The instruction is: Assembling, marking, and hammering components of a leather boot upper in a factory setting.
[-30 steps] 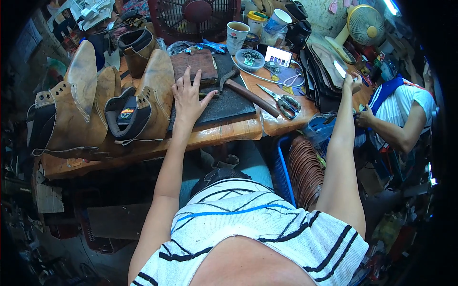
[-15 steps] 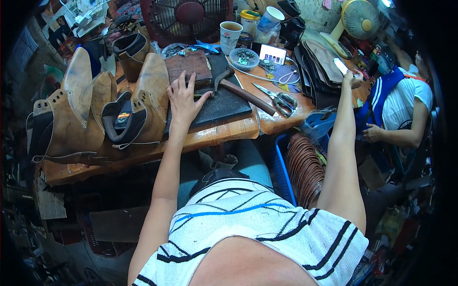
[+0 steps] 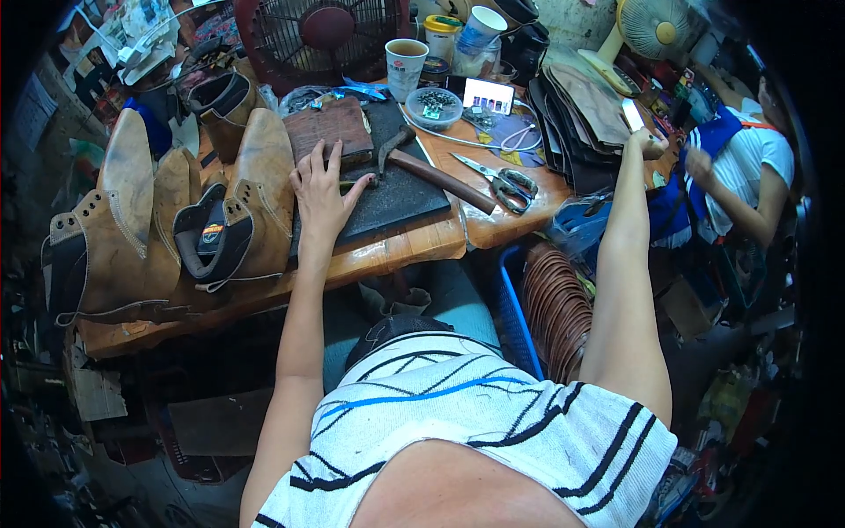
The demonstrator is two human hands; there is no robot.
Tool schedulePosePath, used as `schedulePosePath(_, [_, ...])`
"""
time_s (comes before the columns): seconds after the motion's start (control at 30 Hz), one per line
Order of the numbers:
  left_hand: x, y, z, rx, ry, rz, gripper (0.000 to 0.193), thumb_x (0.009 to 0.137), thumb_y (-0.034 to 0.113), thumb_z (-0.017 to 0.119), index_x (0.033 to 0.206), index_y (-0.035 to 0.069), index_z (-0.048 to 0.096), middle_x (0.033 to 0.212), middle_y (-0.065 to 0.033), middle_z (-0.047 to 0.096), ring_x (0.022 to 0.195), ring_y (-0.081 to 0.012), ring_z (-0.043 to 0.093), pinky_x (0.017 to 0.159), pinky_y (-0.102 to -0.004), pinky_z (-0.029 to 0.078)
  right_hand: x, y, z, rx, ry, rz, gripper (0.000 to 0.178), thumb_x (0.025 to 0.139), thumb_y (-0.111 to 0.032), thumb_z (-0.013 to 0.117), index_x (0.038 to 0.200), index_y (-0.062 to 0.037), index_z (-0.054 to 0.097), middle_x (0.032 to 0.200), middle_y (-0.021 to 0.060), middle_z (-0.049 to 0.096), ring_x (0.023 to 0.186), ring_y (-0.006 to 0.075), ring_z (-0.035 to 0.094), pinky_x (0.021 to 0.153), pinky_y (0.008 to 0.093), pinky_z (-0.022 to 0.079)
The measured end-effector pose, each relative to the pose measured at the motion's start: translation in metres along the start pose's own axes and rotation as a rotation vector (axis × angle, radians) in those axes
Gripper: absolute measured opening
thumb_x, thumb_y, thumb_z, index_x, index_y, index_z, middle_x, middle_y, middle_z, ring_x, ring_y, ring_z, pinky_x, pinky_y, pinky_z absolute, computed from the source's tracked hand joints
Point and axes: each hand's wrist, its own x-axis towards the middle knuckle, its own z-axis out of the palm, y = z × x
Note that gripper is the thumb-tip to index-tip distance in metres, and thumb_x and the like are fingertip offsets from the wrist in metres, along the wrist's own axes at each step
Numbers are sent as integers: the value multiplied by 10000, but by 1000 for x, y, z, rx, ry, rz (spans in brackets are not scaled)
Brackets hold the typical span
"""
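My left hand [image 3: 322, 195] lies with fingers spread at the near edge of a worn brown leather-covered block [image 3: 330, 130], over a black mat [image 3: 407, 198]. Its thumb is by a small dark tool, mostly hidden. To its right, a hammer [image 3: 444, 180] with a wooden handle rests on the mat, and scissors [image 3: 506, 183] lie beyond. My right arm reaches far right, where my right hand [image 3: 649, 145] grips a slim, bright white rectangular thing [image 3: 631, 114] above stacked dark leather pieces [image 3: 581, 106]. Glare hides what it is. Brown leather boots [image 3: 233, 216] stand left of my left hand.
A paper cup [image 3: 406, 70], a tub of small metal pieces [image 3: 433, 107] and a propped lit phone [image 3: 489, 95] stand at the back. Fans [image 3: 327, 26] are behind. A blue basket [image 3: 519, 321] holds curved brown pieces. Another person [image 3: 739, 167] sits at right.
The view has shifted slightly, so the bench things sit a little further left. Both my hands keep their poses. The other person's hand has risen from the lap toward the chest.
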Motion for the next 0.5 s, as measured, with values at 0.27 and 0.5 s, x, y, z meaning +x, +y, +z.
schedulePosePath(0.27, [0,2,-1,-12,1,3,714,859,544,688,1424,131,544,1415,-153,504,1282,-331,445,1067,-483,289,11,18,7,115,-6,-40,226,674,42,723,858,-70,655,861,175,697,839,379,679,795,472,512])
schedulePosePath(0.5, [-1,0,-1,-15,-5,-1,712,868,545,681,1431,132,539,1405,-153,515,1280,-326,448,1063,-479,289,2,15,10,204,31,-60,249,602,60,737,823,-29,662,849,171,705,819,346,685,790,455,515])
